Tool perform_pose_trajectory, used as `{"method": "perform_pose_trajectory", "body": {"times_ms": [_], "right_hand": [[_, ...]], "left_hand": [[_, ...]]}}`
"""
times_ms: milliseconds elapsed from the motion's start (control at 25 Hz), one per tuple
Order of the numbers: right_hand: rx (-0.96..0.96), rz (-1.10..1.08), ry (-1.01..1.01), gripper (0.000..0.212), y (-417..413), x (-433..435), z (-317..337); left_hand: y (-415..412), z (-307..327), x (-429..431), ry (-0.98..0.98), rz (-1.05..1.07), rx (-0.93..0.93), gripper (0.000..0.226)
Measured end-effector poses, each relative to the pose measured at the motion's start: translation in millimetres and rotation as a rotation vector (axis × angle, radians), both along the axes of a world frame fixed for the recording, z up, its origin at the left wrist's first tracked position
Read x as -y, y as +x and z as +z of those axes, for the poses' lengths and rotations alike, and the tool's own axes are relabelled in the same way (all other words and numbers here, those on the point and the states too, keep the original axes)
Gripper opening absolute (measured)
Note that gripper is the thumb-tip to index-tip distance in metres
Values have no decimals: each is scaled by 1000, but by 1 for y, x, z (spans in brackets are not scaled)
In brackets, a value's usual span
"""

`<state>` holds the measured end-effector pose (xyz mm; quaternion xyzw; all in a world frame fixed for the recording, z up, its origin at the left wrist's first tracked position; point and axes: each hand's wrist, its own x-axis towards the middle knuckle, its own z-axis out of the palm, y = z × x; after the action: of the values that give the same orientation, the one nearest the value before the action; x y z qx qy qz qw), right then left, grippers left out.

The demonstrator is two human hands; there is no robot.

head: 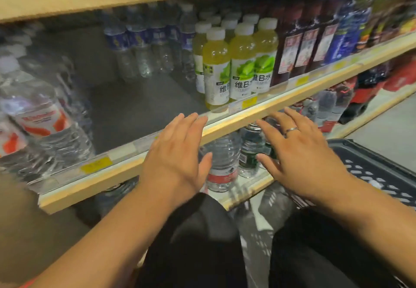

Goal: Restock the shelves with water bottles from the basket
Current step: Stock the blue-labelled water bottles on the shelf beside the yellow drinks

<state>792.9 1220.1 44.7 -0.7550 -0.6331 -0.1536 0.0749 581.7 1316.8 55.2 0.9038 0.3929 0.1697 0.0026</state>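
Shelf edge [247, 118]: pale wood strip with a clear plastic front. Water bottles [45, 118]: clear ribbed plastic, red-and-white labels, standing at the shelf's left; too blurred to count. Juice bottles [242, 62]: yellow-green, white caps, three in the front row. Basket [369, 170]: black plastic lattice, lower right. Left hand [177, 152] and right hand [299, 152]: fingers straight, spread wide, holding nothing. Left fingertips possibly touch the shelf edge. One ring [291, 129] on the right hand.

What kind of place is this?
Most likely a shop's drinks aisle: wooden shelves full of bottled drinks, yellow price tags along the shelf edge, and a black shopping basket.
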Motion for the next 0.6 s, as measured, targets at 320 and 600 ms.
{"method": "perform_pose_trajectory", "body": {"times_ms": [320,600], "right_hand": [[-29,-351,-37,67,129,98,-36],[-143,-516,-184,69,180,142,-106]], "left_hand": [[144,-30,27,-51,-358,27,60],[237,-94,44,-203,-527,-42,63]]}}
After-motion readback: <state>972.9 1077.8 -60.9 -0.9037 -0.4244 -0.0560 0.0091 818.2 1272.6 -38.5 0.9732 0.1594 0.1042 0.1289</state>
